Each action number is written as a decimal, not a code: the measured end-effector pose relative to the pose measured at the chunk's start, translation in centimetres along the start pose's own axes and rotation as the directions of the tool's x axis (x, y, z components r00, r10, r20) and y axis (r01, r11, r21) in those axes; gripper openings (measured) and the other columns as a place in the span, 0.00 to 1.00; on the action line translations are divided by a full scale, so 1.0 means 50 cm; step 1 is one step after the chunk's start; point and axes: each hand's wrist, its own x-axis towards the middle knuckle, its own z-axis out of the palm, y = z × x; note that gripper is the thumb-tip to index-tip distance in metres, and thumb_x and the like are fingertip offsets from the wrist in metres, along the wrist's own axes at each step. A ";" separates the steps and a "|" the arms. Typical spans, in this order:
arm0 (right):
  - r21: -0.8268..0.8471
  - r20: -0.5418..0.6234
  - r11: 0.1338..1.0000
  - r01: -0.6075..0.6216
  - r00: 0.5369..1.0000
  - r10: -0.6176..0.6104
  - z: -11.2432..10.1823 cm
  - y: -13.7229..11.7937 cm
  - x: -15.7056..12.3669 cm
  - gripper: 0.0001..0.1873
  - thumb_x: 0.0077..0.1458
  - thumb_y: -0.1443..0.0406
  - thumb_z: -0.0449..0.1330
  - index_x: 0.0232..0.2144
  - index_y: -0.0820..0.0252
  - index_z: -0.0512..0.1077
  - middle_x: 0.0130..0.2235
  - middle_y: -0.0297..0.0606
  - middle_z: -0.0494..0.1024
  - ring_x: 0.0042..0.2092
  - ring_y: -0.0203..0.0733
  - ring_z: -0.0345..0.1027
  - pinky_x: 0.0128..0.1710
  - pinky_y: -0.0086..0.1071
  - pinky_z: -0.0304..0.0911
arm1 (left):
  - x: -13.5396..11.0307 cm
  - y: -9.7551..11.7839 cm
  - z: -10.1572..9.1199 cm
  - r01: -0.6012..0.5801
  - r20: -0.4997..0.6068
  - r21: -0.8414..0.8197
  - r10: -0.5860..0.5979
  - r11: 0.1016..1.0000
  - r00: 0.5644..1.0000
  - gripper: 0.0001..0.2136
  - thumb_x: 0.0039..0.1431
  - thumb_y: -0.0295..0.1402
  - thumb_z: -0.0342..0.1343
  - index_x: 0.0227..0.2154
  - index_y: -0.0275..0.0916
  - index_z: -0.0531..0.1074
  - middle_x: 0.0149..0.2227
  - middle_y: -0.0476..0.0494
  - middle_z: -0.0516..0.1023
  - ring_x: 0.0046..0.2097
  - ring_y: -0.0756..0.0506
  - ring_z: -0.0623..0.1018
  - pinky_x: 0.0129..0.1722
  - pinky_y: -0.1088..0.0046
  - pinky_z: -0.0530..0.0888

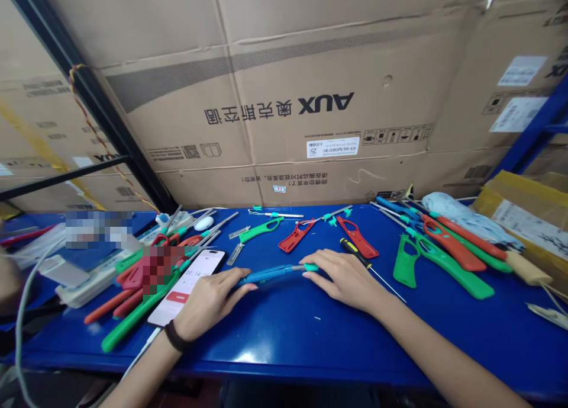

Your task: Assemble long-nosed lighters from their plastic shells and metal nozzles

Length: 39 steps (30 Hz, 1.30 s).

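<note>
Between both hands is a blue long-nosed lighter (266, 275), held crosswise above the blue table. My left hand (210, 298), with a dark band on its wrist, pinches the lighter's left end. At the other end, my right hand (339, 278) grips a small teal piece (311, 267) beside the metal tube. Just behind my right hand lies a yellow and black screwdriver (355, 251). Red shell halves (296, 236) and a green shell half (261, 229) are spread beyond the hands, near clear fuel tanks (236, 254).
A phone (190, 283) showing a timer lies by my left wrist, next to piled lighters (133, 331) and a power strip (84, 280). More lighter shells (457, 269) lie at right, near a yellow-taped box (528, 212). A large cardboard carton (275, 58) stands behind the table.
</note>
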 end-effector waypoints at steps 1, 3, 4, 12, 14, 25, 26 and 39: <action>0.008 0.004 1.000 0.010 1.000 -0.010 0.003 -0.002 0.000 0.14 0.62 0.58 0.52 0.47 0.56 0.68 0.43 0.38 0.77 0.43 0.42 0.71 0.40 0.34 0.66 | 0.000 0.005 0.000 -0.028 -0.022 0.009 0.028 1.000 0.999 0.15 0.67 0.42 0.44 0.40 0.37 0.70 0.35 0.44 0.81 0.33 0.47 0.81 0.32 0.76 0.75; 0.018 0.023 0.999 0.042 0.999 -0.043 0.009 -0.006 0.001 0.17 0.61 0.56 0.54 0.49 0.55 0.67 0.43 0.38 0.77 0.43 0.42 0.71 0.41 0.34 0.65 | 0.002 0.017 0.001 -0.093 -0.062 0.034 0.095 0.995 0.994 0.14 0.67 0.40 0.45 0.40 0.37 0.70 0.35 0.44 0.81 0.33 0.48 0.81 0.34 0.76 0.75; 0.022 0.036 0.998 0.066 0.997 -0.067 0.012 -0.007 0.002 0.17 0.61 0.56 0.53 0.49 0.55 0.67 0.43 0.37 0.77 0.43 0.42 0.71 0.41 0.34 0.65 | 0.004 0.024 0.002 -0.123 -0.073 0.045 0.126 0.991 0.989 0.13 0.66 0.40 0.46 0.40 0.36 0.70 0.36 0.44 0.80 0.34 0.48 0.81 0.35 0.75 0.75; 0.025 0.043 0.987 0.156 0.987 -0.157 0.024 -0.013 -0.003 0.15 0.64 0.57 0.49 0.46 0.58 0.69 0.42 0.36 0.77 0.40 0.39 0.72 0.37 0.30 0.64 | 0.012 0.039 0.009 -0.156 0.002 -0.026 0.156 0.987 0.988 0.12 0.66 0.39 0.47 0.42 0.37 0.69 0.36 0.45 0.80 0.34 0.47 0.80 0.37 0.73 0.74; -0.025 0.057 0.984 0.174 0.983 -0.172 0.026 -0.016 -0.006 0.15 0.65 0.58 0.48 0.44 0.60 0.69 0.39 0.38 0.77 0.38 0.39 0.72 0.34 0.30 0.63 | 0.014 0.040 0.004 -0.077 0.088 -0.124 0.088 0.989 0.992 0.12 0.65 0.40 0.48 0.42 0.38 0.69 0.37 0.45 0.79 0.36 0.46 0.80 0.37 0.74 0.73; -0.150 -0.077 0.901 0.408 0.903 -0.422 0.036 -0.037 -0.007 0.13 0.65 0.64 0.47 0.40 0.64 0.70 0.33 0.38 0.77 0.32 0.37 0.70 0.29 0.30 0.61 | 0.092 0.053 -0.013 0.794 0.847 -0.518 0.061 0.320 0.528 0.24 0.59 0.54 0.47 0.33 0.35 0.70 0.26 0.47 0.78 0.16 0.54 0.69 0.17 0.78 0.65; -0.158 -0.119 0.884 0.439 0.881 -0.459 0.037 -0.038 -0.007 0.12 0.65 0.66 0.48 0.41 0.65 0.70 0.34 0.38 0.78 0.33 0.37 0.71 0.30 0.30 0.62 | 0.096 0.051 -0.009 0.827 0.861 -0.509 0.122 0.238 0.494 0.24 0.56 0.55 0.50 0.34 0.35 0.70 0.25 0.47 0.78 0.16 0.54 0.69 0.17 0.78 0.65; 0.028 -0.102 0.976 0.215 0.972 -0.211 -0.004 -0.014 0.001 0.32 0.52 0.52 0.62 0.56 0.58 0.62 0.47 0.39 0.76 0.49 0.44 0.67 0.55 0.42 0.54 | 0.086 0.067 -0.025 0.710 0.756 -0.554 -0.095 0.434 0.648 0.18 0.50 0.47 0.61 0.29 0.33 0.72 0.31 0.42 0.81 0.24 0.50 0.77 0.24 0.77 0.71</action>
